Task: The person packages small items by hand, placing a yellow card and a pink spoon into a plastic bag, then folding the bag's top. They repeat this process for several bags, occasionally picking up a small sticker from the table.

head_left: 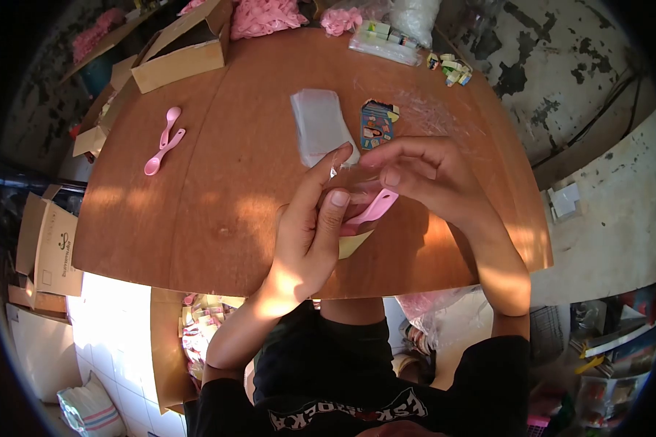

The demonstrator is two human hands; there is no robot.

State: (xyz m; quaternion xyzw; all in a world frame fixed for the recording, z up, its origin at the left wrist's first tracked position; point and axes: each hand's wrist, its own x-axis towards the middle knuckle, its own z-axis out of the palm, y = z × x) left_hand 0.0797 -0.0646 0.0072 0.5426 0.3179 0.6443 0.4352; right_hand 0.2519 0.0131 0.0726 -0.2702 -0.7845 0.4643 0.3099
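My left hand (306, 237) grips a small clear plastic bag, its thumb against the near side. A pink measuring spoon (377, 208) lies in or against the bag, its holed handle pointing up to the right. Below it shows a pale yellow piece (351, 246), partly hidden by my fingers. My right hand (437, 178) has its thumb and fingers closed at the bag's upper right edge, beside the spoon handle. Just beyond my hands are a stack of clear plastic bags (318, 120) and a stack of blue printed cards (377, 125).
Two pink spoons (164, 151) lie on the left of the wooden table (226, 160). An open cardboard box (182, 62) and pink goods (268, 16) stand at the back. Small packets (455, 71) lie at the far right. Another box (166, 349) with packets stands below the front edge.
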